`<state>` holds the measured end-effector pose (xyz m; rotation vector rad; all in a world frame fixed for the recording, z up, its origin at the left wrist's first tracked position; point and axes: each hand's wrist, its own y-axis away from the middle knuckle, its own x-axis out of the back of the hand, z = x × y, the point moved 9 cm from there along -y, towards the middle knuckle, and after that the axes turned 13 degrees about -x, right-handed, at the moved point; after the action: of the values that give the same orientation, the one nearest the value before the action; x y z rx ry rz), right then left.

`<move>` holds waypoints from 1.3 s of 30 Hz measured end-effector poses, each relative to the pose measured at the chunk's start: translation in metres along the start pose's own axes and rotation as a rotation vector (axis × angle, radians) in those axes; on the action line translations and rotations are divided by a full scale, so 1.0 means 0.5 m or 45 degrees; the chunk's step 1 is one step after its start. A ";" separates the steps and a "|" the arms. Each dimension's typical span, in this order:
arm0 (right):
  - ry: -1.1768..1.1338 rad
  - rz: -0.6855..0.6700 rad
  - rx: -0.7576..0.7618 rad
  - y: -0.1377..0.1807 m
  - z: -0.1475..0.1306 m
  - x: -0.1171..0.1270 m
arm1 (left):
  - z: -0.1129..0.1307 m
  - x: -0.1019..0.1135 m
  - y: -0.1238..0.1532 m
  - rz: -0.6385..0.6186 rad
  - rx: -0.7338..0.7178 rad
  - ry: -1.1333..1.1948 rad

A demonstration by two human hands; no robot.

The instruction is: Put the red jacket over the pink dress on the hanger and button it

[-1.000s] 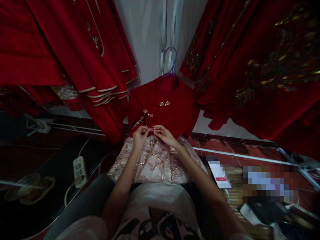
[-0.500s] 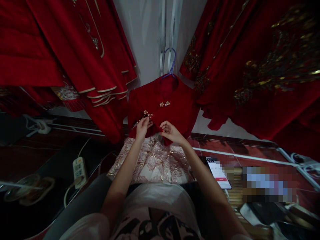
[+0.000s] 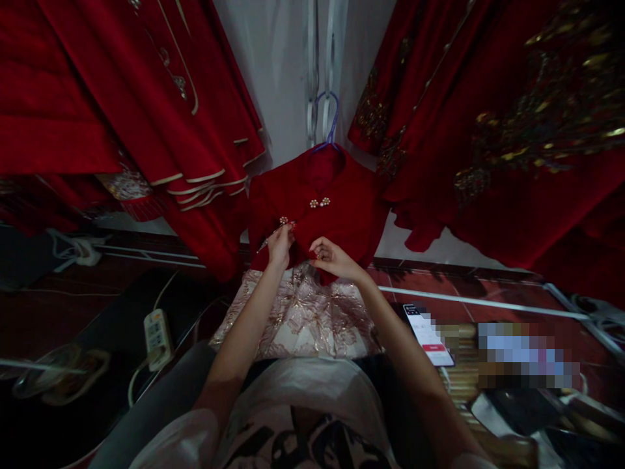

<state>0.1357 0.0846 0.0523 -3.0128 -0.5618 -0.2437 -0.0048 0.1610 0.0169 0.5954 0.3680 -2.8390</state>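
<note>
A short red jacket (image 3: 351, 221) hangs in front of me on a purple hanger (image 3: 334, 117). Two beaded flower fasteners (image 3: 319, 203) sit below its collar. Lower on the left is another flower ornament (image 3: 284, 221), with a beaded strand trailing down-left. My left hand (image 3: 280, 246) is closed in a pinch at the jacket front beside this ornament, its fingertips covering part of it. My right hand (image 3: 336, 260) is curled at the lower front edge of the jacket, with a small gold glint near its fingers. A pale pink-and-gold brocade fabric (image 3: 297, 312) lies below, over my lap.
Red embroidered garments (image 3: 205, 117) hang on the left, and others with gold beading (image 3: 537, 130) on the right. A power strip (image 3: 158, 335) lies on a dark surface at left. To the right, a lit phone (image 3: 430, 335) rests on a slatted bamboo surface (image 3: 463, 361).
My left fingers have closed onto the jacket front and cover more of the ornament. My right hand stays nearly in place. The whole view has shifted slightly.
</note>
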 end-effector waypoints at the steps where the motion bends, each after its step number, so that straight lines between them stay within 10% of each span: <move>1: 0.016 -0.014 -0.005 0.003 -0.002 0.002 | 0.001 -0.015 0.001 -0.071 0.022 -0.041; 4: 0.065 -0.090 -0.044 0.015 -0.008 0.009 | 0.038 -0.071 -0.004 -0.301 -0.118 -0.219; 12: 0.106 -0.198 -0.106 0.037 -0.017 0.038 | 0.195 -0.216 0.002 -0.709 -1.208 -1.078; 25: 0.237 -0.413 -0.164 0.079 -0.058 0.032 | 0.226 -0.292 -0.010 -1.186 -1.241 -1.001; 33: -0.183 0.461 0.055 -0.086 -0.142 0.139 | 0.257 -0.248 -0.006 -0.722 -1.440 -1.644; 39: 0.419 1.019 -0.304 -0.132 -0.120 0.159 | 0.291 -0.173 -0.059 -0.349 -1.324 -1.897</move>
<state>0.1764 0.1683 0.1274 -3.0108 0.7292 -0.7502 0.0120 0.1610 0.1878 -1.6415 1.3537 -1.9628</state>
